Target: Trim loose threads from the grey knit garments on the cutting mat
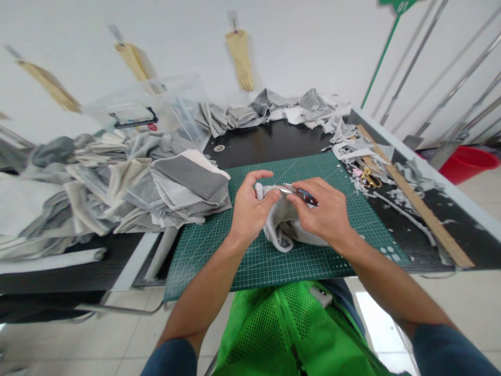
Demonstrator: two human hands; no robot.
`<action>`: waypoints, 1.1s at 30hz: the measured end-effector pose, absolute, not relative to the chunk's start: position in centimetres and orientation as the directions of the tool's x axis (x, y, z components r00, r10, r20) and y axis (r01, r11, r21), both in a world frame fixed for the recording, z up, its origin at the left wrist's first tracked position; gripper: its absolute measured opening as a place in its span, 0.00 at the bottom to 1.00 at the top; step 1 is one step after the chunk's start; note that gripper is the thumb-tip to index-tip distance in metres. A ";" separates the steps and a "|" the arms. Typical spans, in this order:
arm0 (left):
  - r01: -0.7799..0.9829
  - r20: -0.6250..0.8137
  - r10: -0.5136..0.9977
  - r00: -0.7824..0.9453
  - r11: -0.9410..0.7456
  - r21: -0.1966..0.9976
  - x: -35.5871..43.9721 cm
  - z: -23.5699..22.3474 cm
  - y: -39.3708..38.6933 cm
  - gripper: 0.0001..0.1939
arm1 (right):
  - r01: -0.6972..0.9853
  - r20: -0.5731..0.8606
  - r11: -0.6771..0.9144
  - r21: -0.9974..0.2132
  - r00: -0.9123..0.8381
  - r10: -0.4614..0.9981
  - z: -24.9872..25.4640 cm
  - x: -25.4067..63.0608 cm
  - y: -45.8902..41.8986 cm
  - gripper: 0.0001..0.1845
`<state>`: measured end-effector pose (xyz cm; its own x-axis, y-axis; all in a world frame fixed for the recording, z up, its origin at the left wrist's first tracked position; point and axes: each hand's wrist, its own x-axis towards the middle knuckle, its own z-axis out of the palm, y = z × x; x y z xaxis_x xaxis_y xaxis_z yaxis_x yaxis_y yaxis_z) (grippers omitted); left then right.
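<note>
Above the green cutting mat (207,245), my left hand (252,209) pinches the upper edge of a piece of grey fabric (287,216). Its index finger is raised and curved over the edge, the thumb pressed against the cloth. My right hand (323,209) is wrapped around a small cutter (307,197) with a shiny metal blade and a dark handle marked with red. The blade lies at the fabric's top edge, close to my left thumb. The fabric hangs down in a loose loop onto the mat. The cutter's exact kind is hard to make out.
Piles of grey and white fabric (188,177) cover the left, before a clear plastic box (136,109). More cloth (270,107) lies along the back. On the right are gold-handled scissors (370,179), scraps and a long wooden ruler (422,209). A red bucket (469,163) stands beyond.
</note>
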<state>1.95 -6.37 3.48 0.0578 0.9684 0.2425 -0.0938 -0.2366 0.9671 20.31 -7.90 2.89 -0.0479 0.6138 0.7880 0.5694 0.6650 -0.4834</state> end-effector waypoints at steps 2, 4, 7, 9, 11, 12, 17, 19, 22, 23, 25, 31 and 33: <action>-0.073 0.256 0.965 0.060 -0.252 0.965 2.0 3.5 -6.5 0.27 | 0.571 0.788 0.666 -0.480 -0.052 0.613 2.9 20.3 -7.9 0.07; -0.058 0.271 0.961 0.059 -0.268 0.962 2.0 3.6 -6.5 0.27 | 0.570 0.790 0.669 -0.476 -0.056 0.610 2.9 20.3 -7.9 0.07; -0.060 0.270 0.961 0.061 -0.267 0.962 2.1 3.8 -6.6 0.27 | 0.570 0.788 0.669 -0.476 -0.062 0.613 3.0 20.3 -7.9 0.06; -0.067 0.262 0.963 0.063 -0.258 0.964 2.2 3.9 -6.6 0.28 | 0.567 0.788 0.672 -0.476 -0.065 0.613 3.0 20.4 -7.9 0.06; -0.073 0.256 0.964 0.066 -0.252 0.965 2.2 3.9 -6.6 0.27 | 0.561 0.791 0.678 -0.475 -0.065 0.608 2.9 20.4 -7.8 0.06; -0.073 0.256 0.965 0.065 -0.251 0.965 2.2 3.8 -6.6 0.27 | 0.558 0.793 0.681 -0.474 -0.067 0.606 2.9 20.4 -7.8 0.06; -0.093 0.257 0.964 0.068 -0.251 0.964 2.2 3.7 -6.6 0.26 | 0.547 0.811 0.703 -0.455 -0.071 0.580 2.7 20.5 -7.7 0.06; -0.103 0.250 0.966 0.071 -0.242 0.965 2.2 3.7 -6.6 0.27 | 0.548 0.816 0.706 -0.448 -0.071 0.573 2.7 20.5 -7.7 0.06; -0.106 0.244 0.967 0.075 -0.236 0.966 2.2 3.7 -6.5 0.28 | 0.557 0.815 0.702 -0.444 -0.076 0.574 2.6 20.5 -7.6 0.06; -0.106 0.244 0.967 0.075 -0.236 0.966 2.2 3.7 -6.5 0.29 | 0.558 0.815 0.703 -0.442 -0.079 0.575 2.6 20.5 -7.5 0.06; -0.107 0.242 0.967 0.075 -0.234 0.966 2.1 3.6 -6.4 0.29 | 0.558 0.817 0.707 -0.435 -0.086 0.570 2.6 20.5 -7.5 0.06; -0.112 0.232 0.971 0.064 -0.224 0.968 2.2 3.5 -6.3 0.28 | 0.566 0.819 0.706 -0.425 -0.092 0.567 2.4 20.6 -7.5 0.07; -0.113 0.232 0.971 0.063 -0.224 0.968 2.2 3.5 -6.3 0.28 | 0.567 0.825 0.710 -0.418 -0.092 0.558 2.4 20.6 -7.5 0.07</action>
<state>2.22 -6.34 3.47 0.0628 0.9706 0.2323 -0.1126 -0.2244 0.9680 20.59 -7.48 2.40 -0.0919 0.5580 0.8247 0.5666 0.7103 -0.4175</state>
